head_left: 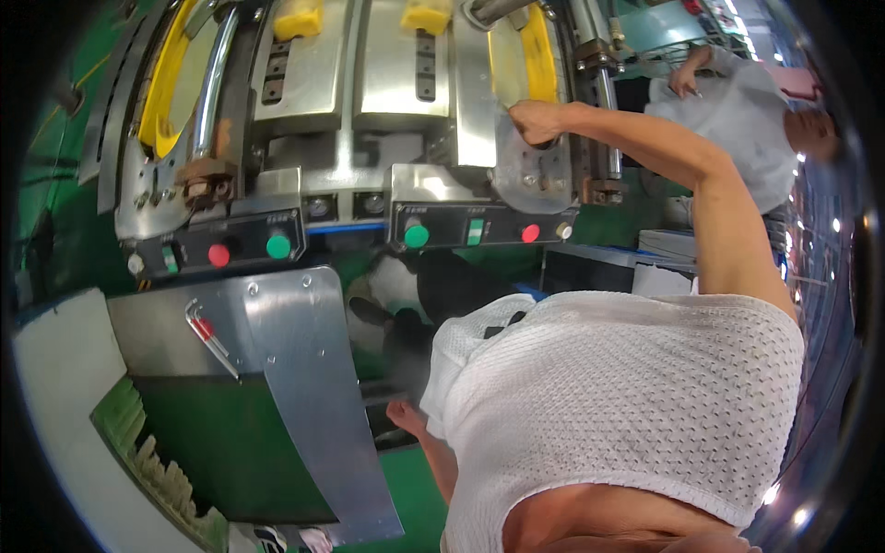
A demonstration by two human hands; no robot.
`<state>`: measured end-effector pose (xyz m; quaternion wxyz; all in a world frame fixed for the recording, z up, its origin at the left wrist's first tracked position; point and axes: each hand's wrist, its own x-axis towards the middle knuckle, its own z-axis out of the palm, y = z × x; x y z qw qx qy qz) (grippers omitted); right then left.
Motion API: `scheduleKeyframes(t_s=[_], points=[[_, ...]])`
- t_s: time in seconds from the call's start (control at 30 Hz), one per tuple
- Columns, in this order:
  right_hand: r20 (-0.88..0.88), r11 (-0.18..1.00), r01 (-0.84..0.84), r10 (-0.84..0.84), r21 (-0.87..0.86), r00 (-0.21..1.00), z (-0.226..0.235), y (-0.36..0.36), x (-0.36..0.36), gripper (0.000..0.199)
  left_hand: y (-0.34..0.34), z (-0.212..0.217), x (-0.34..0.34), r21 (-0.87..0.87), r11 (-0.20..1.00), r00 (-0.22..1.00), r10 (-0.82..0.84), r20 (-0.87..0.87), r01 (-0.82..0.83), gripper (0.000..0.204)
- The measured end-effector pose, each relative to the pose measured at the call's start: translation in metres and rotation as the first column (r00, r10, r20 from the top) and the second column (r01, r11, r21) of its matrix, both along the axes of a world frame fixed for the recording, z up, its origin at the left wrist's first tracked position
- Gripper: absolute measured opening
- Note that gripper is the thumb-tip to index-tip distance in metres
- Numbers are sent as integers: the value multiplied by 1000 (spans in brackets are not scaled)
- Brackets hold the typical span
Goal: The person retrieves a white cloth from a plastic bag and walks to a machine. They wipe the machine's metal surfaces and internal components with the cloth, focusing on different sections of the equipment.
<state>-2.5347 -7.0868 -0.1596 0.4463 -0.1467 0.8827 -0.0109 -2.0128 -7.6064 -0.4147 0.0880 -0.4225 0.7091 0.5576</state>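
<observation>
My right hand reaches up to the right side of a metal press machine. Its fingers are closed at the inner edge of a yellow-edged part, beside a steel block; whatever they grip is hidden. Lower down, near my waist, my left hand hangs with curled fingers, and nothing shows in it. Below the press sit two black control panels, the right one and the left one, with green and red buttons. Neither hand touches the panels.
A metal plate table stands at the left, with red-banded hex keys lying on it. Chrome guide rods flank the press. At the far right another person in a light shirt works nearby. White boxes stand behind my right arm.
</observation>
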Motion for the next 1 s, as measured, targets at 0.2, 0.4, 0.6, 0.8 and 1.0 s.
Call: scheduleKeyframes(t_s=[0.2, 0.4, 0.6, 0.8, 1.0], points=[[80, 818, 497, -497, -289, 864, -43, 43, 5, 33, -5, -18, -4, 10, 999, 998, -51, -48, 52, 23], [437, -189, 606, -851, -772, 292, 2, 59, -39, 34, -41, -48, -47, 57, 996, 997, -70, -13, 71, 12], [31, 182, 546, -933, -818, 357, 21, 76, -38, 43, -24, 43, -149, -15, 984, 970, -172, 174, 178, 19], [472, -241, 605, -843, -759, 257, 21, 59, -41, 39, -1, 79, -136, -21, 1000, 975, -1, 223, 5, 16], [-95, 354, 712, -921, -607, 377, 24, 60, -55, 38, -8, 8, -69, -159, 961, 974, -217, 63, 224, 14]])
